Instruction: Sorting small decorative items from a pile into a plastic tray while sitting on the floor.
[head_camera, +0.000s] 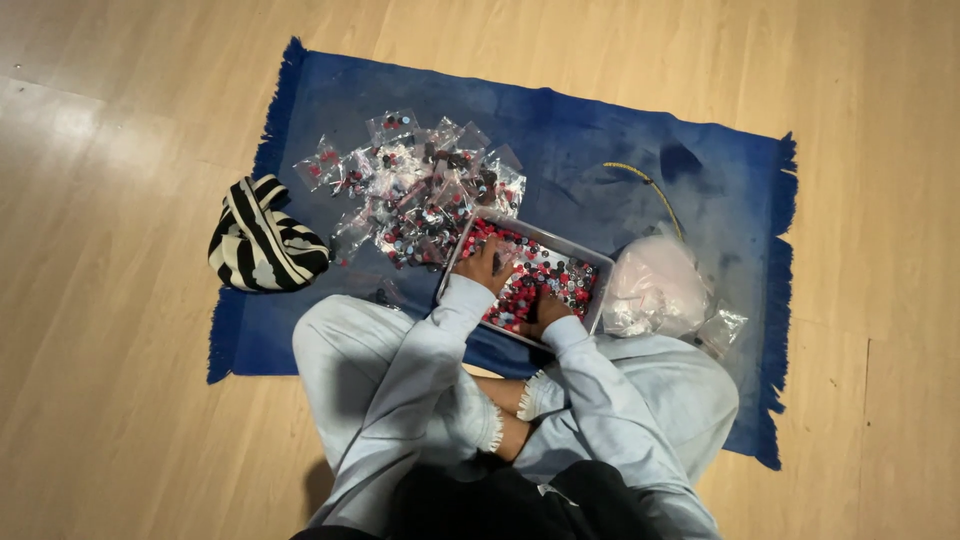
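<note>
A person is sitting cross-legged on a wooden floor (110, 330), at the near edge of a fringed blue rug (600, 160). A rectangular metal tray (592, 252) is lying on the rug just in front of the knees, its long axis running from upper left to lower right. It is filled with small red, black and pale caps (545, 275). Beyond it a heap of small clear bags (415, 190), already holding such pieces, is piling up; many caps are remaining loose. A larger clear bag (655, 285) is sitting right of the tray, a striped pouch (262, 240) left. The left hand (482, 265) and right hand (545, 312) are resting in the caps; whether either grip is closed, I cannot tell.
</note>
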